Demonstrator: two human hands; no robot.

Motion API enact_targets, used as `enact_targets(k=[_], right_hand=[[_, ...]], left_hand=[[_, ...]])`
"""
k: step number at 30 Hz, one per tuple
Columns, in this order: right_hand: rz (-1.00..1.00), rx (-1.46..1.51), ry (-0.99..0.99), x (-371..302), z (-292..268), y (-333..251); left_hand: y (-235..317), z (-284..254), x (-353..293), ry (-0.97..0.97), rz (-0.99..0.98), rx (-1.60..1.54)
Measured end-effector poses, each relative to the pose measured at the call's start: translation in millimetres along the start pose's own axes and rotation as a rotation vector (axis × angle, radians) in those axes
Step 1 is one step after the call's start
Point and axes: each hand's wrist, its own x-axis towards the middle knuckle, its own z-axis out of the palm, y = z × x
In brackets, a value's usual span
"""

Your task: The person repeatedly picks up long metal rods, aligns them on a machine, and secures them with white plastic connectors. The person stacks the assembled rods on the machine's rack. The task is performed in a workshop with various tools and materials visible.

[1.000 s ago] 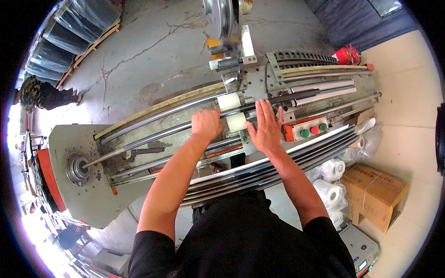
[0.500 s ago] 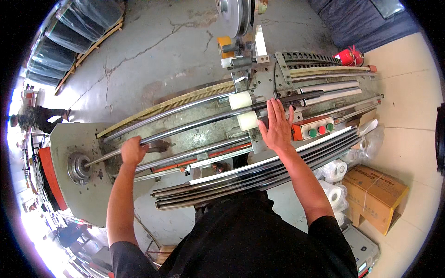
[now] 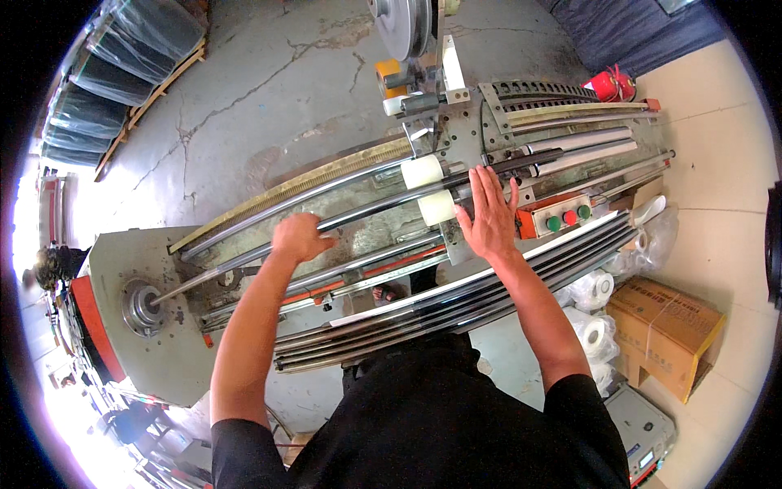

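Note:
A long metal rod (image 3: pixel 366 204) runs slantwise across the machine, from a round chuck (image 3: pixel 144 306) on the grey housing at left to the carriage. My left hand (image 3: pixel 298 238) is closed over the rod, its thumb pointing right; the curled fingertips are hidden beneath. Between two white rollers (image 3: pixel 438 208) and the control box, my right hand (image 3: pixel 492 213) lies open and nearly flat, fingers stretched toward the rod's dark right part. Its fingertips reach the rod there. The rod passes between the rollers on the carriage plate (image 3: pixel 464 134).
A control box (image 3: pixel 559 218) with green and red buttons sits right of my right hand. Several dark rods (image 3: pixel 423 314) lie along the near side. A cardboard box (image 3: pixel 664 334) and wrapped rolls (image 3: pixel 593 330) stand at right, a red fire extinguisher (image 3: pixel 604 85) beyond. Wheels (image 3: pixel 403 24) rise at the back.
My left hand has slid rightward along the rod, away from the chuck. My right hand stays almost where it was beside the rollers. The view has shifted slightly.

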Motion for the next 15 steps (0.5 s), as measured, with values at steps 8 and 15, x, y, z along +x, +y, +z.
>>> enact_targets(k=[8,15], right_hand=[[-0.008,-0.019,0.001,1,-3,-3],[-0.020,-0.046,0.031,-1,0,-2]], left_hand=[[135,-5,47,0.125,0.182,-0.048],[121,13,36,0.258,0.184,-0.027]])
